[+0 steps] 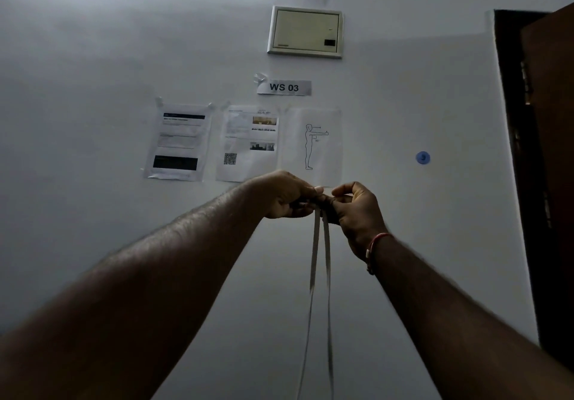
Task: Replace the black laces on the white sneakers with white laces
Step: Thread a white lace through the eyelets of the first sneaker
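Hands meet at arm's length: left hand (287,194) and right hand (357,210) both pinch the white lace (315,244), whose two strands hang straight down below the fingertips.

White lace (316,263) between raised hands

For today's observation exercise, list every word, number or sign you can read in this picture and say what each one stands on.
"WS 03": on the paper label taped to the wall.
Left sheet: text too small to read.
Middle sheet: a QR code and small photos, text too blurred to read.
Right sheet: a line drawing of a standing figure, its small marks unreadable.
Wall panel: nothing readable.
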The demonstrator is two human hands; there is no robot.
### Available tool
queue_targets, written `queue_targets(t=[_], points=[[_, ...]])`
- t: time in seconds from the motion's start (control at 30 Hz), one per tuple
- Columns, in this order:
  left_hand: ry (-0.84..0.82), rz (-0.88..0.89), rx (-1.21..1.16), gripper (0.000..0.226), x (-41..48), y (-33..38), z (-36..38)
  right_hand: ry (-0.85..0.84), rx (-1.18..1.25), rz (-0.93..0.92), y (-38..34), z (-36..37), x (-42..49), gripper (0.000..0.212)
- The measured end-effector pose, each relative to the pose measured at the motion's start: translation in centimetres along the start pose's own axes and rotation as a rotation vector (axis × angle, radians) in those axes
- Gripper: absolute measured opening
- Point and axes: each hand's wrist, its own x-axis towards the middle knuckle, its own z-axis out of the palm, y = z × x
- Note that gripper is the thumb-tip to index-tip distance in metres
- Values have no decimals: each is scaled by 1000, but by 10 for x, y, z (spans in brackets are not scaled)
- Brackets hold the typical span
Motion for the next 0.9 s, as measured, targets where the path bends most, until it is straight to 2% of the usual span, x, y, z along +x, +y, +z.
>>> queue_targets(t=[0.1,0.17,0.23,0.37,0.43,0.47,0.53,0.6,0.63,0.73,0.83,0.9], points=[[-19,36,46,16,-1,-9,-2,-76,21,44,3,-2,-9,32],[69,111,94,15,-2,-21,0,-154,43,109,10,-2,-21,35],[132,145,51,20,-3,-45,7,-255,5,173,28,-1,-44,29],[224,65,-268,25,-17,-124,25,-464,-248,306,105,-10,-135,8],[266,45,-436,29,-22,-163,30,-600,-416,450,156,-20,-199,11],[332,85,-446,33,-18,-158,19,-641,-493,446,175,-23,-211,13],[442,84,-342,38,-20,-164,5,-716,-673,528,212,-35,-261,11],[476,125,11,33,-23,-171,-8,-740,-799,621,245,-46,-309,11],[456,157,218,31,-26,-179,-10,-705,-787,677,255,-49,-326,12],[192,119,706,32,-51,-250,14,-567,-687,745,274,-46,-365,15],[-67,3,789,22,-96,-339,60,-547,-728,816,281,-37,-371,30],[-108,-65,783,19,-124,-392,83,-538,-782,878,284,-36,-373,36]])
